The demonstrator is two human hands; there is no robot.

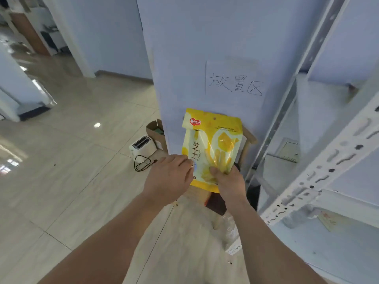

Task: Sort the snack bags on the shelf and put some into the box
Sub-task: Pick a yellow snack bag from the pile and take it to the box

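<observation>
A white metal shelf frame (320, 177) rises at the right, its slotted upright slanting close beside the hands. A pale wall panel (184, 58) with a handwritten paper sign (233, 80) stands straight ahead; open tiled floor (71, 160) spreads to the left. A cardboard box (153, 130) and a white toaster (142, 146) sit low by the panel. The yellow snack bag (211, 144), glossy with a red logo, is held upright before the panel: the left hand (170, 177) curls on its lower left edge, and the right hand (229, 181) pinches its bottom, thumb on the front.
</observation>
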